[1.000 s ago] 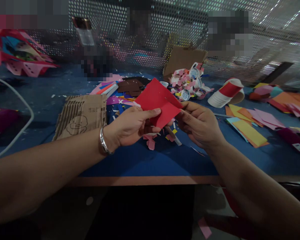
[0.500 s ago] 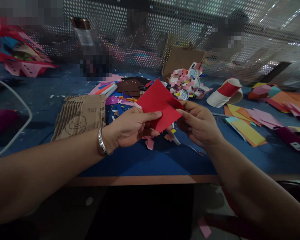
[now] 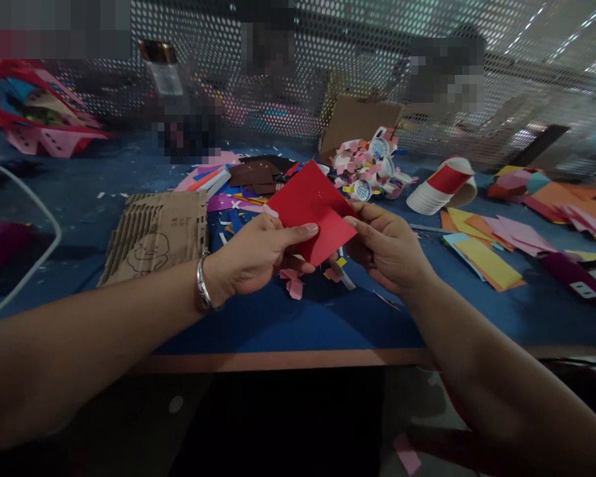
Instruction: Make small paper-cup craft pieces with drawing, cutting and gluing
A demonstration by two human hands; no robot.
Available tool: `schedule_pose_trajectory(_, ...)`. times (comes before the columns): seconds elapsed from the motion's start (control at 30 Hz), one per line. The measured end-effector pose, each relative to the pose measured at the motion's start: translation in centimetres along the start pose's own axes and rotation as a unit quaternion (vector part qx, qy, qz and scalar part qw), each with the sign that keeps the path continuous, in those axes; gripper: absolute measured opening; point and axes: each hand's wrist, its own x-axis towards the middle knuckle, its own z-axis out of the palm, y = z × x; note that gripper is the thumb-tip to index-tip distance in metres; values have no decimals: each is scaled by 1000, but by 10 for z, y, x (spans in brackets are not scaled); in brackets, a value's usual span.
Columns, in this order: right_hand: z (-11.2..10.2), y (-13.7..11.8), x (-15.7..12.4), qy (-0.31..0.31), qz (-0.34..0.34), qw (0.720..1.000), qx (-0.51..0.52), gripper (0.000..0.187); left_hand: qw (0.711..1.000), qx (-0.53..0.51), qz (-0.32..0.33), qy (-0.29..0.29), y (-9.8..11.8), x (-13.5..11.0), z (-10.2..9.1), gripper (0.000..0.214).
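Note:
A folded sheet of red paper is held up over the blue table between both my hands. My left hand, with a silver bracelet at the wrist, pinches the paper's left lower edge, thumb on top. On the other side, my right hand is closed on the paper's right corner. Small pink and yellow paper scraps lie on the table just below the hands.
A corrugated cardboard piece lies to the left. Stacked red-and-white paper cups and coloured paper sheets lie to the right. Decorated cups with paper bits sit behind, before a perforated metal screen. A white cable curves at far left.
The red paper's visible fold has closed flatter between the hands. Both hands keep their grip and have shifted only slightly.

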Motion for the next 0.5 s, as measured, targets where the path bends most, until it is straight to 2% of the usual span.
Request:
schedule_pose_trajectory(0.2,3,0,-1,2,18,999,26,56,997,-42,-44,-37,0,-1,3,31)
schedule_pose_trajectory(0.37,3,-1,-3,1,23,999,28,53,995,-33,-79,-58,-5,-1,2,28)
schedule_pose_trajectory(0.5,3,0,-4,-1,20,999,41,51,995,-34,-72,-68,-8,1,-1,26)
